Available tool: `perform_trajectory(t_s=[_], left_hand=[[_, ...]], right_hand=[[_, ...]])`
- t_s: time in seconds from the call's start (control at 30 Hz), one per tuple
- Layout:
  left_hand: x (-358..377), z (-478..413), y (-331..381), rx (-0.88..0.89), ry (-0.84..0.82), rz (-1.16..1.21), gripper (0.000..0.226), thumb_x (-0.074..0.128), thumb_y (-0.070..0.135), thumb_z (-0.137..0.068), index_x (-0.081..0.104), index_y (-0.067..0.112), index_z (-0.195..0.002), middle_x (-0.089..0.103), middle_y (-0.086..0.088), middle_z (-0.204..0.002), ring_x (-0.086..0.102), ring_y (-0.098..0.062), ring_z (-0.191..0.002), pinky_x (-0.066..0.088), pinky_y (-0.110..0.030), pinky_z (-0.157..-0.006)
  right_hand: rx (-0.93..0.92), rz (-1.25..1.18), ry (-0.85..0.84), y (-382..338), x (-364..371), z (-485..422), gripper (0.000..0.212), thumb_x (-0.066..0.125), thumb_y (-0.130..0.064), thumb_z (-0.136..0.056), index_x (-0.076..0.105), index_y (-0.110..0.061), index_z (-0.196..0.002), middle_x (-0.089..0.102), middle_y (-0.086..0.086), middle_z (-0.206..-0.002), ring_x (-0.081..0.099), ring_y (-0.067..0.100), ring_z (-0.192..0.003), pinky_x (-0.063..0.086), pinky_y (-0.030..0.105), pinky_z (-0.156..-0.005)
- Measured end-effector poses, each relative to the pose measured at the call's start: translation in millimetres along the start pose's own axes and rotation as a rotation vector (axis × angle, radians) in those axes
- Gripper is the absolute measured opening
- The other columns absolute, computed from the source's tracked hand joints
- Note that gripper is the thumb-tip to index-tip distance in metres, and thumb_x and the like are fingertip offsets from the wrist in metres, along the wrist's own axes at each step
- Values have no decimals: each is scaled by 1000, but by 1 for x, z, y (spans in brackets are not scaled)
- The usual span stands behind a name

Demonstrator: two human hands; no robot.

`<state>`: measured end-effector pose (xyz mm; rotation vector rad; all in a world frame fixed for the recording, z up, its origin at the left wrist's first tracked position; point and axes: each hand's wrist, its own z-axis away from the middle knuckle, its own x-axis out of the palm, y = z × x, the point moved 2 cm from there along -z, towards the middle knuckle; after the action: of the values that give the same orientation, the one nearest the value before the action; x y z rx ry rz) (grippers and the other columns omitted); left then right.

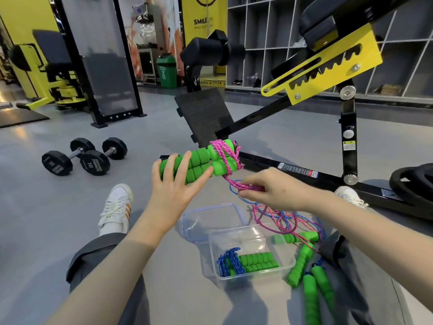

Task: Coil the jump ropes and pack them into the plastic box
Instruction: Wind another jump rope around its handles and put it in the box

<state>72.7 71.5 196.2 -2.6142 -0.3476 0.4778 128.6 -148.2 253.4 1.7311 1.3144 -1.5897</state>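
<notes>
Gym: dumbbells (95, 164), adj. bench (332, 59), yellow machine (54, 83), prob. shoe cubbies (257, 43) behind.

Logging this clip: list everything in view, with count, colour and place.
held handles: two, green, in the left hand
pink rope: one, pink, partly wound round the held handles, rest trailing down
plastic box: one, clear, floor between the legs
coiled rope: one, blue with green handles, inside the plastic box
lid: one, clear, behind the box
loose handles: four, green, floor right of the box
loose cords: tangle, pink and blue, beyond the loose handles
dumbbells: two, black, floor at left
bench: one, black and yellow, ahead
bin: one, green, background
left hand: grips the held handles
right hand: pinches the pink rope
</notes>
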Motion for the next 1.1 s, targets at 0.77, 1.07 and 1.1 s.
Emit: perform_trajectory(t_s=[0.77, 1.07, 1.1], left_hand=[[12, -11, -49, -24, 11, -233, 62, 48, -5, -76, 55, 24, -130, 48, -25, -124, 47, -41, -104, 35, -57, -86], [31, 1, -43, -107, -25, -195, 66, 42, -8, -73, 51, 23, -130, 52, -26, -122, 47, -42, -104, 37, -56, -84], [32, 0, -43, -117, -27, -189, 66, 40, -7, -72, 51, 23, -130, 52, -26, -122, 48, -42, -104, 37, -56, -84]], right_hand=[[97, 77, 165, 30, -28, -103, 22, 48, -9, -94, 65, -3, -107, 55, 11, -113, 51, 21, -106, 31, 17, -80], [35, 301, 149, 30, -35, -111, 20, 49, -13, -92, 66, -4, -96, 61, 9, -94, 58, 25, -88, 47, 39, -76], [18, 352, 153, 29, -39, -108, 21, 47, -12, -92, 65, -4, -97, 60, 9, -94, 58, 26, -88, 47, 39, -74]])
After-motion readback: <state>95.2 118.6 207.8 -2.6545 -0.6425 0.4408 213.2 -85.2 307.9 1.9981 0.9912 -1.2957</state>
